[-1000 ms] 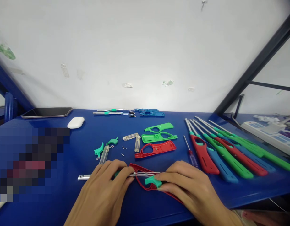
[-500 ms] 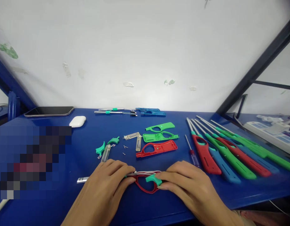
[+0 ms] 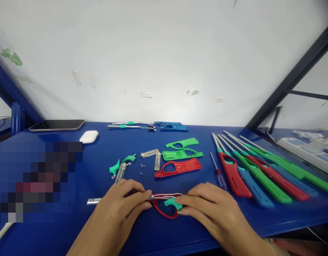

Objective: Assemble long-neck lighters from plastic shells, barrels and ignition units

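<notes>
Near the front edge of the table lies a red lighter shell half (image 3: 164, 212) with white wires (image 3: 167, 195) running along its top. My left hand (image 3: 123, 206) is closed on the metal lighter tube (image 3: 93, 201), whose end sticks out to the left; its fingers meet the shell's left end. Between thumb and fingers, my right hand (image 3: 211, 209) pinches a green trigger (image 3: 173, 203) at the shell's finger opening. The shell's right end is hidden under that hand. Just beyond my left hand sits a clear fuel tank (image 3: 120, 173).
Further back are green triggers (image 3: 114, 167), small screws (image 3: 143, 165), a red shell half (image 3: 179, 168) and green shell halves (image 3: 182, 154). A screwdriver (image 3: 219, 177) lies left of several assembled lighters (image 3: 234, 174). A phone (image 3: 57, 124) and a white case (image 3: 89, 137) are at the back left.
My left fingers have shifted slightly at the tube and shell's left end. The right hand stays at the trigger. The whole view has moved slightly.
</notes>
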Available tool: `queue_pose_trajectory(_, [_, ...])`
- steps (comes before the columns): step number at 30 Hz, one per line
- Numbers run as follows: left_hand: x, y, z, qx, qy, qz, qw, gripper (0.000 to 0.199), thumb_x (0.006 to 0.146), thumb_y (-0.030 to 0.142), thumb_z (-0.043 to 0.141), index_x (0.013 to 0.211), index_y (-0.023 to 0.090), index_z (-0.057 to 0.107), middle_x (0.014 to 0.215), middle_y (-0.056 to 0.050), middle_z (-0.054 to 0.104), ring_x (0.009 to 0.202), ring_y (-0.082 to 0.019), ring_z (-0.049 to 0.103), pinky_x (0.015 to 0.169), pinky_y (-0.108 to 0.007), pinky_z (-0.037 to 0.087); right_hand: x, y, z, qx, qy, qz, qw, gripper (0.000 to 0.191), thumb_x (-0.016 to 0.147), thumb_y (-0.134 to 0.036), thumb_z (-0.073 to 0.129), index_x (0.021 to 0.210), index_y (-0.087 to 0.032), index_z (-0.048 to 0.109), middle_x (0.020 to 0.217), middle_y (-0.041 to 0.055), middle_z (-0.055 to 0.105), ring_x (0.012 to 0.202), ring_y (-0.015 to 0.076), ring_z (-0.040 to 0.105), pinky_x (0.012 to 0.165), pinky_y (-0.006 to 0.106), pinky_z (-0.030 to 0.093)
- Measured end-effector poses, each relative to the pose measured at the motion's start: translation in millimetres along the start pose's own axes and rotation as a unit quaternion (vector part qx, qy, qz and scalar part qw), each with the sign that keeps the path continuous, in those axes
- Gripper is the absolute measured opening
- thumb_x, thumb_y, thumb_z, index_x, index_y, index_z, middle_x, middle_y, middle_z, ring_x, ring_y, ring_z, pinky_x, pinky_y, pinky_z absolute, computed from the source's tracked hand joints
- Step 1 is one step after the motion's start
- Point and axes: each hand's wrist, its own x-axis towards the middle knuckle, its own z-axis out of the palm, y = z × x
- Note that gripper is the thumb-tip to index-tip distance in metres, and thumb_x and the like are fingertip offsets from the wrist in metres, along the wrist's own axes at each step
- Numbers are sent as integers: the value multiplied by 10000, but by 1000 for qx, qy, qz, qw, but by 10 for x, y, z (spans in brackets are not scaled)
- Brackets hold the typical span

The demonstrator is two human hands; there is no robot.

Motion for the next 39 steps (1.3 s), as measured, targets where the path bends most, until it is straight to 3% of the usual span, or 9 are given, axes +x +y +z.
queue_pose_trajectory(8, [17,5,-100,46,-52,35,997,371,1132,289,452,1046,254,811,912,-8,751,770,-144,702,668,-227,610,29,-27,-2,-15,0,-4,1000,243,1103,-323,568,1147,-225,786,912,23,792,729,133,722,686,254,574])
queue_pose_trajectory(16, [-51,-38,-90,115,-65,106,986,423,1045,48,398,1160,217,769,967,-39,733,825,-180,685,742,-290,633,26,-38,-17,-26,-15,12,999,302,1122,-357,522,1136,-249,803,929,19,802,751,136,733,714,256,585])
queue_pose_trajectory(21, [-49,32,-88,145,-89,109,979,483,960,-33,395,1193,199,751,966,-54,725,819,-212,681,737,-362,640,25,-30,-11,-25,-5,14,1000,291,1119,-358,529,1134,-250,800,925,12,799,742,129,733,708,249,589])
queue_pose_trajectory(26, [20,190,-54,157,-61,93,981,410,1080,149,372,961,206,761,891,-66,731,793,-270,683,717,-465,631,22,-13,14,-21,11,3,1000,243,1107,-330,565,1137,-229,784,919,21,795,734,133,731,696,254,580])
queue_pose_trajectory(29, [45,216,20,167,-53,90,980,402,1098,161,357,1063,204,756,961,-75,755,844,-294,701,743,-494,617,11,-12,15,-20,12,0,1000,240,1106,-325,566,1137,-224,781,921,27,794,735,137,736,693,257,582])
queue_pose_trajectory(32, [46,188,104,140,-51,90,985,347,1031,65,443,1192,207,716,1015,-71,739,866,-276,688,761,-458,596,-2,-14,10,-13,10,1,1000,233,1108,-316,562,1159,-232,774,947,26,802,760,139,744,713,257,590])
queue_pose_trajectory(35, [35,173,150,99,-65,81,990,370,952,-16,471,1091,228,713,955,-40,703,815,-242,652,730,-401,569,-6,-11,11,-13,7,2,1000,219,1100,-309,581,1175,-232,772,953,28,804,762,140,744,711,256,589])
queue_pose_trajectory(39, [17,204,149,92,-77,76,990,347,933,-27,478,1062,205,702,972,-58,697,841,-248,648,752,-417,579,5,-10,12,-21,9,0,1000,221,1104,-312,578,1175,-223,768,971,35,813,760,139,744,716,259,582])
